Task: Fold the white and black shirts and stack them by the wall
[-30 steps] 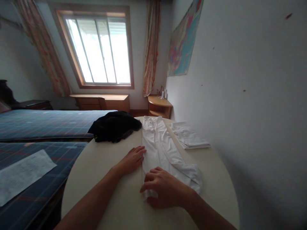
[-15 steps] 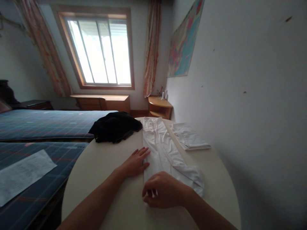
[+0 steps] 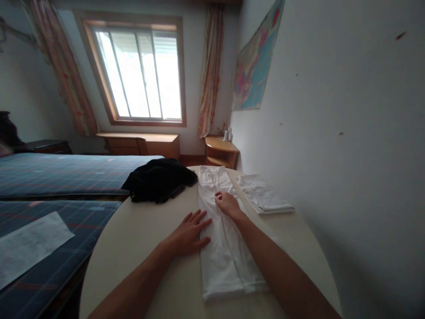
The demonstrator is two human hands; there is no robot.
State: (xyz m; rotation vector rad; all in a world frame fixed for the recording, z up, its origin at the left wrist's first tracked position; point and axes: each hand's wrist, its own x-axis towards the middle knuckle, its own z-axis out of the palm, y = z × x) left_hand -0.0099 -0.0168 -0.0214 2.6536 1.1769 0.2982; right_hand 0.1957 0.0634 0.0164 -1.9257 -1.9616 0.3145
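A white garment (image 3: 215,261) lies on the round table (image 3: 142,230), folded into a long strip that runs away from me. Its far end is wrinkled, while the near end lies flatter. My left hand (image 3: 192,232) rests open on the strip's left edge, fingers spread across the cloth and table. Farther up, my right hand (image 3: 227,204) is closed with fingers and thumb pinched on the cloth near its middle. My right forearm passes over the strip's right side and hides part of it.
A second folded white cloth (image 3: 265,197) lies at the table's right, near the wall. Dark bunched clothing (image 3: 159,179) sits at the far left edge. Beds with plaid mattresses (image 3: 83,177) stand to the left, one bearing a paper sheet (image 3: 36,246). A corner shelf (image 3: 222,144) stands behind.
My right hand has moved from the garment's near end to farther up it. The near end now lies straight and flat instead of bunched to the right. My left hand stays on the left edge.
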